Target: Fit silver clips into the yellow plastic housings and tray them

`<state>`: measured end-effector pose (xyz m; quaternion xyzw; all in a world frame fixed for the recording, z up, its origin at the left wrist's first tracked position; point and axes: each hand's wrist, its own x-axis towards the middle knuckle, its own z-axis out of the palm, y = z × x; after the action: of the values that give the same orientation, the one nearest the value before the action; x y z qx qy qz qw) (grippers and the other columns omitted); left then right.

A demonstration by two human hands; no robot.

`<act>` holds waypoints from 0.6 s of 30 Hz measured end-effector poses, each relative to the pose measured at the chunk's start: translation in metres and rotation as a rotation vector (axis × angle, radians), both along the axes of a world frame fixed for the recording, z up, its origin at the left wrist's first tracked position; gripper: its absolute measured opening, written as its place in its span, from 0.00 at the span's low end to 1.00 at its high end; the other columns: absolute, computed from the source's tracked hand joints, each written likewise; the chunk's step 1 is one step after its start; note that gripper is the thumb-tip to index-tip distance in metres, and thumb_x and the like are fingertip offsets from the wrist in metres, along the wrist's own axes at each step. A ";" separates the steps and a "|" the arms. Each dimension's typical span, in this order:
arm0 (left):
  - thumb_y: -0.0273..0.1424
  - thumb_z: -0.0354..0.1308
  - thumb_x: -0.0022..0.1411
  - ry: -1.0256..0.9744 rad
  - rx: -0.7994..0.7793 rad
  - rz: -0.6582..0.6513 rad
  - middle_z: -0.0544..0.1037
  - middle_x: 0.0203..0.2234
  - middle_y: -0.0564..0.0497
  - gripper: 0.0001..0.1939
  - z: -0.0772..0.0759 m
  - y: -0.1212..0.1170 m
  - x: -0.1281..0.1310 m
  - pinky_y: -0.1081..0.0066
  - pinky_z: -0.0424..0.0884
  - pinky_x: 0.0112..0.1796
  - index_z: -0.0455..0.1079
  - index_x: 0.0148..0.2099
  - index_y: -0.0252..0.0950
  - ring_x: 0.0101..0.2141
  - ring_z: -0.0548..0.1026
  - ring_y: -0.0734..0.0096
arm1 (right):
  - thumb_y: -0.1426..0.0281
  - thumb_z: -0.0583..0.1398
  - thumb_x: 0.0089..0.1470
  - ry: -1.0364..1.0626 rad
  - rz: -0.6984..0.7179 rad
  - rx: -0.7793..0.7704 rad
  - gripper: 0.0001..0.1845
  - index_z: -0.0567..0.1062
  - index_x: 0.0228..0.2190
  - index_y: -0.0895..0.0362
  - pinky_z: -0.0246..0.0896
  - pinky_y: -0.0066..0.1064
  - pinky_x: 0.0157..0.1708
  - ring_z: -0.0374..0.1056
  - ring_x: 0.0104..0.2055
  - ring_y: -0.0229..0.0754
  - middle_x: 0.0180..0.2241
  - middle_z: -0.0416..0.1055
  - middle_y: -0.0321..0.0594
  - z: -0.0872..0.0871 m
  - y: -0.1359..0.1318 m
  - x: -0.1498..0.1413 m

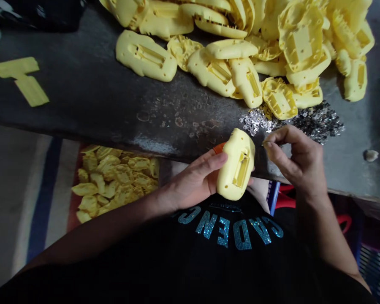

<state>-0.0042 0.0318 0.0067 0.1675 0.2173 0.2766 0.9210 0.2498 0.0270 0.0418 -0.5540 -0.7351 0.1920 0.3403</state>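
Note:
My left hand (196,179) is closed around a yellow plastic shell (229,166), with the thumb on its near face. This shell has a long rectangular slot, and small metal parts show inside it. An orange band sits on one finger. To the right, apart from the shell, my right hand (302,162) pinches thumb and index finger together; what lies between the tips is too small to make out. Just beyond it are a pile of small shiny metal pieces (256,121) and a darker metal heap (323,122).
A large heap of yellow shells (145,57) covers the far part of the dark table (91,101). Yellow tape strips (31,90) are at the left. More yellow parts (110,177) lie below the table edge. A small pale lump (371,155) rests at the right.

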 end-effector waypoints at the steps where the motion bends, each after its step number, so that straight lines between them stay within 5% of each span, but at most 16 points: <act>1: 0.52 0.74 0.70 -0.005 0.001 -0.023 0.88 0.58 0.38 0.33 0.000 -0.001 0.002 0.54 0.87 0.53 0.77 0.67 0.40 0.54 0.89 0.48 | 0.66 0.66 0.71 0.059 0.040 -0.040 0.05 0.77 0.39 0.49 0.69 0.41 0.43 0.74 0.37 0.44 0.36 0.80 0.35 0.009 -0.004 -0.002; 5: 0.55 0.72 0.71 -0.020 0.008 -0.090 0.87 0.59 0.39 0.37 0.000 -0.005 0.006 0.56 0.87 0.49 0.73 0.72 0.42 0.49 0.90 0.50 | 0.66 0.68 0.69 0.065 0.084 -0.079 0.05 0.79 0.38 0.49 0.71 0.40 0.43 0.75 0.35 0.43 0.34 0.81 0.34 0.029 -0.015 -0.010; 11: 0.56 0.72 0.71 -0.022 0.021 -0.126 0.85 0.61 0.39 0.39 0.003 -0.010 0.006 0.61 0.86 0.40 0.71 0.74 0.44 0.49 0.90 0.48 | 0.66 0.67 0.69 -0.029 0.070 -0.035 0.06 0.79 0.36 0.49 0.68 0.41 0.42 0.77 0.38 0.47 0.34 0.81 0.36 0.029 -0.019 -0.014; 18: 0.51 0.72 0.74 -0.021 0.038 -0.062 0.86 0.60 0.42 0.33 -0.002 -0.018 0.004 0.59 0.86 0.46 0.71 0.71 0.45 0.50 0.89 0.51 | 0.69 0.67 0.70 -0.161 0.030 0.078 0.06 0.78 0.36 0.50 0.61 0.45 0.44 0.75 0.38 0.48 0.35 0.82 0.37 0.031 -0.027 -0.025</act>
<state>0.0001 0.0142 0.0042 0.1890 0.1971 0.2538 0.9279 0.2251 0.0003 0.0725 -0.5429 -0.7752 0.1234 0.2985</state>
